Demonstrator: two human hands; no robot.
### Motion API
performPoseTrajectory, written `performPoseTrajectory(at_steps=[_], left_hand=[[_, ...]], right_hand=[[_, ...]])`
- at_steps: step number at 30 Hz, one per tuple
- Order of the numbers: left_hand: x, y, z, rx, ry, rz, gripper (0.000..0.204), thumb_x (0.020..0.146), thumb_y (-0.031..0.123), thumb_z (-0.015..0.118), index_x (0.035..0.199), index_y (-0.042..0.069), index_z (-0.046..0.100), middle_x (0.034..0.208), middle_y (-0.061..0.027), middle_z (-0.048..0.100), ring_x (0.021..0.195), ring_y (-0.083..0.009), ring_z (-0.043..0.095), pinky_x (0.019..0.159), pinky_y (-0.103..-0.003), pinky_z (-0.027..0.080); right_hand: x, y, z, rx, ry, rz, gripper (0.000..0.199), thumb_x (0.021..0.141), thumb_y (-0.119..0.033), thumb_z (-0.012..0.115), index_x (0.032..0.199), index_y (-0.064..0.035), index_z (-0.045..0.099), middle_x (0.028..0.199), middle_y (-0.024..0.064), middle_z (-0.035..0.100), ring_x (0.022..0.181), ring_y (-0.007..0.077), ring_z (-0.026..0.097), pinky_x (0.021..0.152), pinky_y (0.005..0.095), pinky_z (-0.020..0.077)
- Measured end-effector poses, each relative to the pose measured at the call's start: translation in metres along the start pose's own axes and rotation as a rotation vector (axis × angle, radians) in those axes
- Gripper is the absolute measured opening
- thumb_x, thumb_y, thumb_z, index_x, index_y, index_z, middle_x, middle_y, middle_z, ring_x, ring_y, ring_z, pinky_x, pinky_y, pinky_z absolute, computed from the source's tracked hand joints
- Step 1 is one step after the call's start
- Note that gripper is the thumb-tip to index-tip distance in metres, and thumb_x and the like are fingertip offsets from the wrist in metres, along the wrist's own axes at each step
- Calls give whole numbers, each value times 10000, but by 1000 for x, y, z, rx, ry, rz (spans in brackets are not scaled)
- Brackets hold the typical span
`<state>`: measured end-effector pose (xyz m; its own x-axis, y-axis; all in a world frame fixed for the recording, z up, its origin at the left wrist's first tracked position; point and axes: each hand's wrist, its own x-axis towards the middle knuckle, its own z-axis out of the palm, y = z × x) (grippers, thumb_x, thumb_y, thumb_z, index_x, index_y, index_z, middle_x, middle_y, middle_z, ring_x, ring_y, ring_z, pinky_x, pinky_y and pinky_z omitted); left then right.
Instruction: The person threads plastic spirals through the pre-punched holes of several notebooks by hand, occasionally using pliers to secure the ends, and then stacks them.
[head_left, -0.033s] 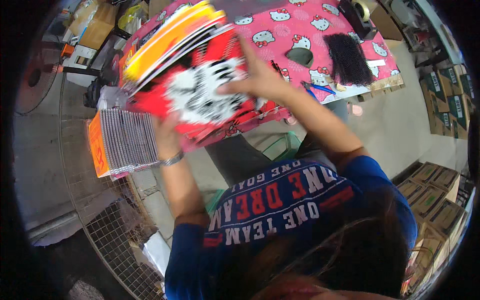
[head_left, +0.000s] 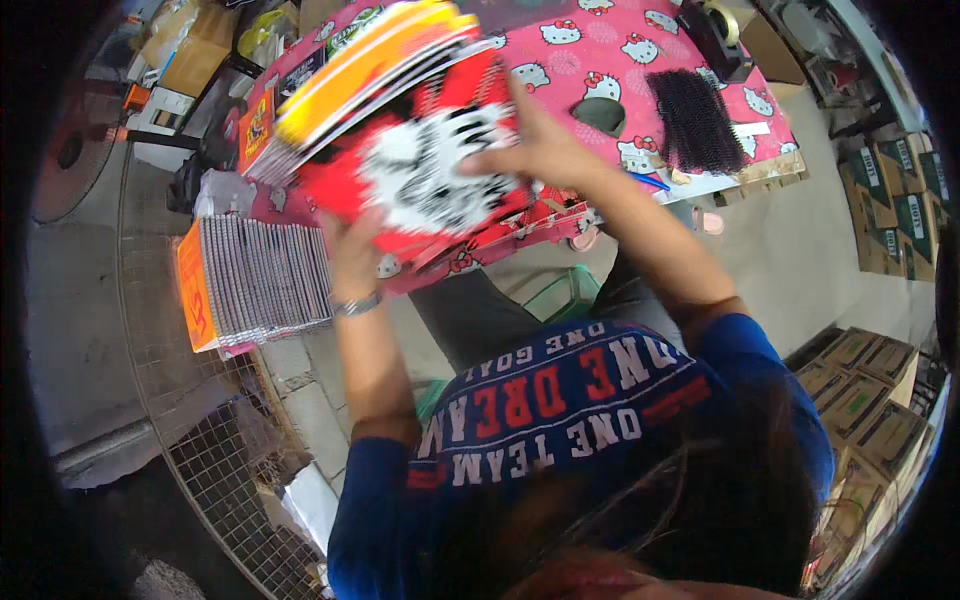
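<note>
Both my hands grip a thick stack of booklets (head_left: 430, 185) above the pink patterned tablecloth; motion blurs it. The top cover is red with a white and black figure, and yellow and orange covers fan out at its far side. My right hand (head_left: 530, 150) clasps the right edge, thumb lying over the top cover. On the near left edge is my left hand (head_left: 352, 245), its fingers partly hidden by the stack. Left of that hand stands a neat row of spiral-bound notebooks (head_left: 262, 275) with an orange cover at its outer end.
Black plastic binding coils (head_left: 697, 120), a grey-green bowl-like piece (head_left: 600, 115), a blue tool handle (head_left: 652, 181) and a tape dispenser (head_left: 722, 40) lie on the pink tablecloth (head_left: 560, 60). More booklets (head_left: 262, 135) sit at the left. Cartons (head_left: 865, 375) stand at the right.
My hands and the booklet stack have shifted a little to the right. More of the booklets at the table's left now shows, while my right forearm covers more of the blue-handled tool.
</note>
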<state>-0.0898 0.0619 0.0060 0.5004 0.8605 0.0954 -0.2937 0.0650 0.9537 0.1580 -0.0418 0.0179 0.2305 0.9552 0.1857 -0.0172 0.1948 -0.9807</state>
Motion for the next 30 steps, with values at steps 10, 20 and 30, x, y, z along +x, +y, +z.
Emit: performPoseTrajectory(at_steps=[10, 20, 30], left_hand=[[14, -69, 74, 201, -313, 76, 693, 676, 132, 808, 1285, 18, 497, 1244, -81, 561, 1139, -211, 541, 1030, -371, 412], [10, -96, 74, 101, -277, 41, 707, 683, 149, 839, 1269, -9, 476, 1189, -93, 593, 1082, -193, 564, 956, -354, 454], [23, -95, 66, 308, -506, -68, 994, 604, 291, 905, 1368, -23, 353, 1276, -141, 532, 1179, -236, 503, 1042, -375, 380]], right_hand=[[-50, 55, -93, -83, -65, 55, 1127, 629, -118, 887, 1464, 29, 146, 1409, 132, 413, 1287, 217, 412, 1108, 361, 301], [-55, 68, -100, -91, -81, 210, 1184, 620, -34, 848, 1509, -15, 66, 1377, 142, 467, 1233, 220, 461, 1075, 352, 348], [-63, 74, -111, -302, -169, 223, 729, 623, -117, 894, 1252, -6, 543, 1189, 98, 628, 1085, 178, 568, 957, 338, 458]])
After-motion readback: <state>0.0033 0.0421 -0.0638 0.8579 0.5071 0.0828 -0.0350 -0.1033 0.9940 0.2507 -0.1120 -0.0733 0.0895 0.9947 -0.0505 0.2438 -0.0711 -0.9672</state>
